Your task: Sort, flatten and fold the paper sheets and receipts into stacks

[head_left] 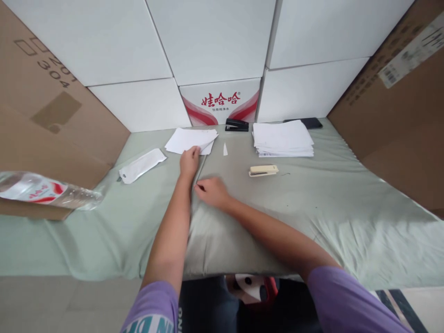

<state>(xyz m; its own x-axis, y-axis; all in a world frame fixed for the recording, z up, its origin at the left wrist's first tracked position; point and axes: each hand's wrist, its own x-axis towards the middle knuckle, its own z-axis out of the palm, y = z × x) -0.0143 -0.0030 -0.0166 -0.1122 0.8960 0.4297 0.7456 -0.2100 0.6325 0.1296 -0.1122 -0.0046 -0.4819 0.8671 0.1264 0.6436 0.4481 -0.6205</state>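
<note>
left hand — fingertips on the near edge of the loose paper pile, flat, gripping nothing | right hand — curled on the green cloth, perhaps pinching something small; cannot tell | cream stapler just right; paper stack behind it

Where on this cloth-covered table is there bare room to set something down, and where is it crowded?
The widest bare patch of cloth lies right of the cream stapler, below the tall paper stack. A smaller one lies between the white sleeve and the water bottle. It is crowded at the back: loose sheets, left hand, black stapler, with the right hand near.
</note>
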